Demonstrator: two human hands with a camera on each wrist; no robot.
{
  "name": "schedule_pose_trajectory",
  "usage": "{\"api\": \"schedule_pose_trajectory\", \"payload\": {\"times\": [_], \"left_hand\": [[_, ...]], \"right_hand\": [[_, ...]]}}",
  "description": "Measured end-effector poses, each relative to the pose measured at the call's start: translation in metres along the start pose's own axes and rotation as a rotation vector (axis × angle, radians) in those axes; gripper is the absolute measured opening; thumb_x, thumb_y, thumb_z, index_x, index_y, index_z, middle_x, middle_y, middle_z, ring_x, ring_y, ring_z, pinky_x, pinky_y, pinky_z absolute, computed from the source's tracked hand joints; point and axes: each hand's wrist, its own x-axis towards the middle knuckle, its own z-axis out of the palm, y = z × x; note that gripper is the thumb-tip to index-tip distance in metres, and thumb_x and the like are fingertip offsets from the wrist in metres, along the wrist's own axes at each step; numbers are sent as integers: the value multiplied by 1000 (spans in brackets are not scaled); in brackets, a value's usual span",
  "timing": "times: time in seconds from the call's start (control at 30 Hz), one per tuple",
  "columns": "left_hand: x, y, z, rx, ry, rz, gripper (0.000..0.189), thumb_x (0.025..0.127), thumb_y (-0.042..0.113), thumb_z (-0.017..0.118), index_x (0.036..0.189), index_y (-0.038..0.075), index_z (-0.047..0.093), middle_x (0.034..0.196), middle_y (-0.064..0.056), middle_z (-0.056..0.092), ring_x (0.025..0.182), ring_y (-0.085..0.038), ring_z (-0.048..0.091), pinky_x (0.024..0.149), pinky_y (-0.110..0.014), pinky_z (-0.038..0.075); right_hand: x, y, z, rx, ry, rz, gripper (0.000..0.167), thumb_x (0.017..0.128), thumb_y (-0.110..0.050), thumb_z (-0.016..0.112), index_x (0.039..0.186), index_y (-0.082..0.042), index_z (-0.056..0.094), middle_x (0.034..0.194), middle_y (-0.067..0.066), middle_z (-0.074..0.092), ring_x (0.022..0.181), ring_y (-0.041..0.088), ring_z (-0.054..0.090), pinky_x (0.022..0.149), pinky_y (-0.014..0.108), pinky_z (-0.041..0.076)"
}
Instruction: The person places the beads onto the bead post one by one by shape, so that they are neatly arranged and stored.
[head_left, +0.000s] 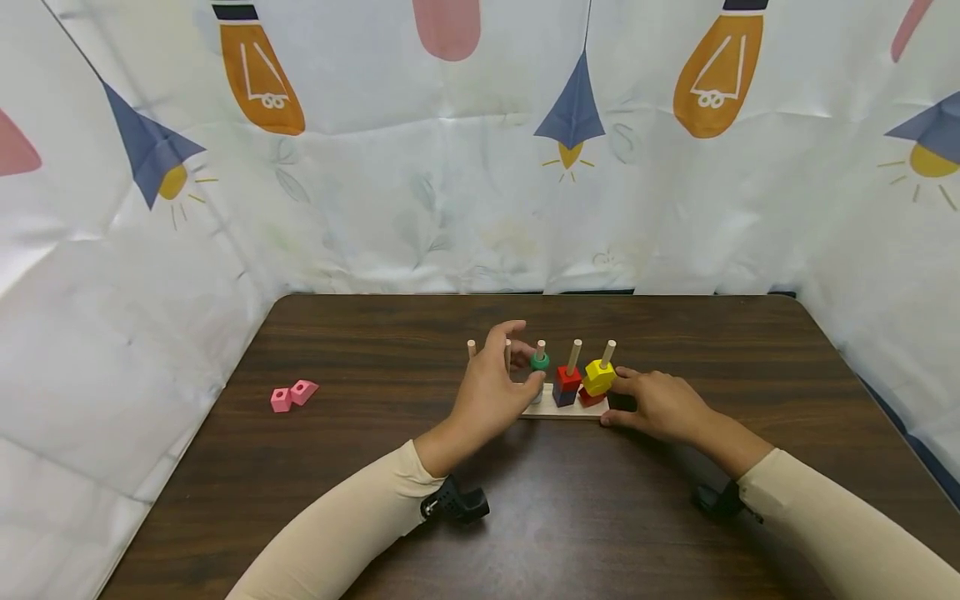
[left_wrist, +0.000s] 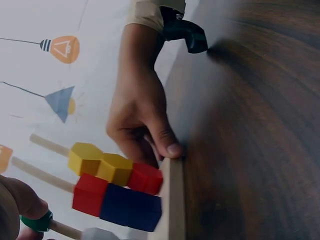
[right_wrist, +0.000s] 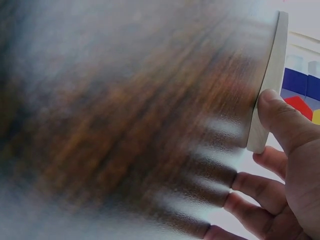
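Observation:
A wooden peg base (head_left: 558, 412) carries several upright pegs. My left hand (head_left: 487, 383) pinches a green bead (head_left: 540, 362) partway up the middle peg, over a pale grey piece (left_wrist: 100, 234) low on that peg. To its right, one peg holds a red block (head_left: 567, 377) above dark blue blocks (left_wrist: 131, 207). On the rightmost peg, yellow blocks (head_left: 599, 377) sit above a red block (left_wrist: 145, 178). My right hand (head_left: 660, 404) grips the base's right end, thumb on the front edge. My left hand partly hides the two left pegs.
Two pink blocks (head_left: 281, 400) with holes lie on the dark wooden table (head_left: 360, 333) to the left, close together. A patterned white curtain (head_left: 465, 200) hangs behind the table. Each wrist wears a black camera (head_left: 456, 502).

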Motion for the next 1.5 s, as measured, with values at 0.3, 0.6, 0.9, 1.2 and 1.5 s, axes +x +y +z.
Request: {"api": "schedule_pose_trajectory", "payload": {"times": [0.3,0.6,0.9,1.2,1.5], "left_hand": [[-5,-12,9,-1,-14,-127,47,87,8,79,128,2,57,104,-1,72,97,-19,70,88,-36,56],[-10,-19,11,13,-6,-78,53,87,8,81,131,1,52,110,-4,74,102,-24,71,89,-42,54],[-23,-14,-5,129,-104,-47,75,88,14,81,149,-1,40,140,-12,60,128,-33,58,103,-54,46],[-40,-17,-43,198,-236,-65,56,92,15,76,144,7,56,131,-9,67,112,-30,67,94,-45,54],[-53,-42,-90,363,-176,-73,18,94,19,76,110,13,75,112,1,73,112,-26,66,94,-51,51]], "right_hand": [[1,1,1,-8,3,3,63,90,-54,74,132,-7,69,142,26,56,102,44,70,78,58,57],[0,0,1,-5,3,2,62,91,-53,73,132,-7,69,142,26,56,103,43,69,79,59,57],[1,0,1,-2,0,5,63,91,-53,73,131,-6,69,142,26,56,100,42,71,78,57,58],[0,0,0,-4,1,4,62,90,-52,74,131,-6,69,141,26,56,98,42,71,74,56,59],[1,-3,-1,-3,-10,13,62,90,-51,75,132,-5,68,142,27,56,103,44,69,77,58,58]]}}
